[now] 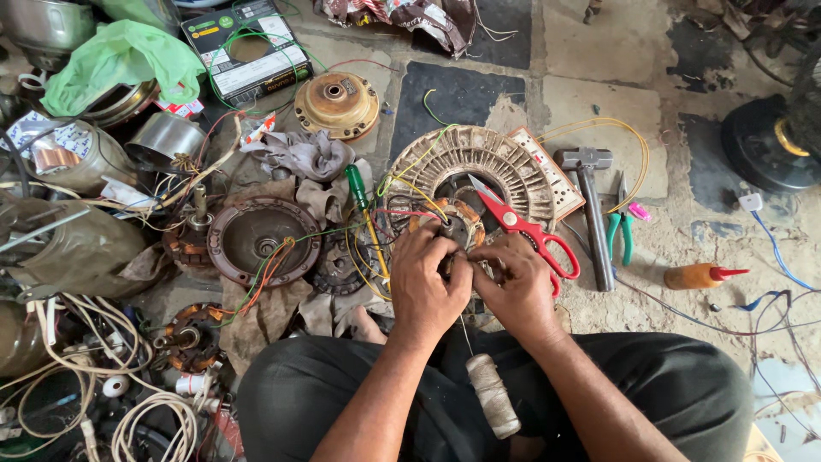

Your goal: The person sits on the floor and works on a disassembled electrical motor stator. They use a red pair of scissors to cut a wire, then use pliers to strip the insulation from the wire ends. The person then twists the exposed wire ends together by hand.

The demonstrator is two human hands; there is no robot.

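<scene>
My left hand [425, 281] and my right hand [513, 284] meet close together over a fan motor stator [462, 224] with copper windings. Their fingers pinch something small at the stator's near edge; a thin thread runs from there down to a spool of off-white thread [493, 394] lying on my dark trousers. Coloured wires [402, 184] trail from the stator to the left and back. The stator lies on a round ribbed metal fan housing [479, 158]. Red-handled scissors [528, 231] rest just right of the stator, touching my right hand's knuckles.
A hammer [590, 201], green-handled pliers [620, 227] and an orange squeeze bottle [699, 275] lie to the right. A green-handled screwdriver [357, 190], a motor cover [256, 239], rags, a rusty rotor hub [337, 104] and tangled cables fill the left.
</scene>
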